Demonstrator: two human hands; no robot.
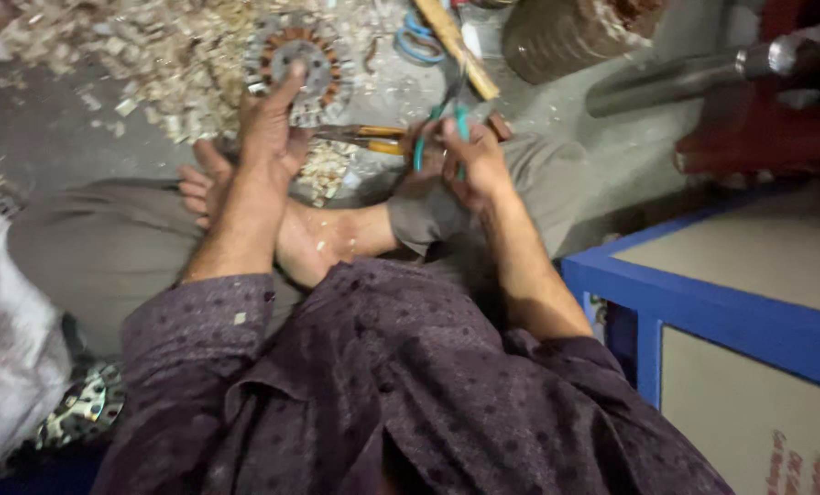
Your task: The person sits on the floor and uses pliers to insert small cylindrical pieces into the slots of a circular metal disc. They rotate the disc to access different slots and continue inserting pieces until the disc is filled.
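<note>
A round motor stator [295, 64] is steadied on the floor by the left hand [268, 128] while green-handled scissors [447, 133] are gripped in the right hand [470, 160].

The left fingers are stretched nearly flat, fingertips pressed on the stator's rim, seemingly to stop it shifting; nothing is enclosed by them. The right fingers are curled tightly through the scissor loops, blades pointing away from the body. One stator is seen among a heap of pale shavings [153, 55]. One pair of orange-handled pliers [373, 139] lies between the hands, and a second, blue-handled pair of scissors [417, 41] lies beyond, beside one wooden stick [456, 41].
</note>
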